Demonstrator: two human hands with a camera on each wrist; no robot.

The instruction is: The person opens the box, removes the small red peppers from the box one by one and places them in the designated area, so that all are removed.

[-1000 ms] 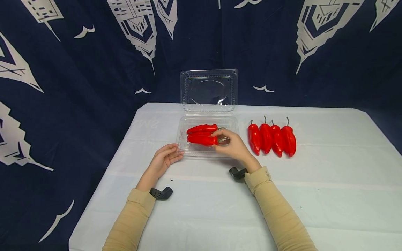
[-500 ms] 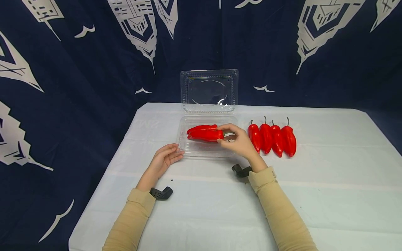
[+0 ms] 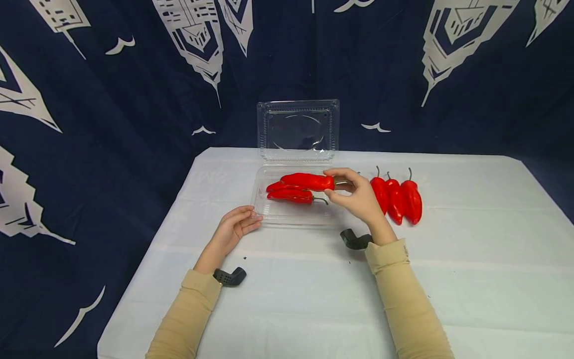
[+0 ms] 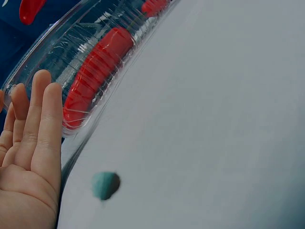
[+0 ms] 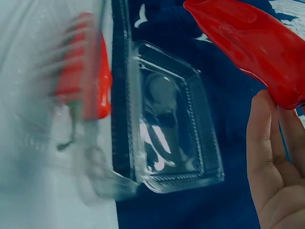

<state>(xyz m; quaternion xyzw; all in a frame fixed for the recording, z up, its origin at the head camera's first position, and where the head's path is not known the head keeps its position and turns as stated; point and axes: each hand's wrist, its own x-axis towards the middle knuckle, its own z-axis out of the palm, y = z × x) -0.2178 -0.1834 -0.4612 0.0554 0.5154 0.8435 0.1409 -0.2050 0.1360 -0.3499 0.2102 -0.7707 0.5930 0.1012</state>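
Observation:
My right hand [image 3: 354, 194] pinches a red chili pepper [image 3: 307, 181] at its stem end, holding it level over the clear plastic container [image 3: 291, 217]. In the right wrist view that pepper [image 5: 257, 45] shows raised, fingertips at its thick end. A second red pepper [image 3: 291, 196] lies inside the container with its stem to the right. Behind the held one, another pepper [image 3: 273, 186] is mostly hidden. My left hand [image 3: 233, 227] touches the container's front left corner, fingers loosely extended; in the left wrist view its fingers [image 4: 50, 114] stand beside the clear wall.
The container's clear lid [image 3: 298, 127] stands raised at the back. Right of the container is a row of red peppers [image 3: 396, 202], stems pointing away, its left end hidden by my right hand. A dark blue patterned cloth [image 3: 287, 65] hangs behind the white table [image 3: 287, 299].
My right hand has lifted the pepper from the front of the container and carried it back and to the right, uncovering another pepper. My left hand has stayed in place.

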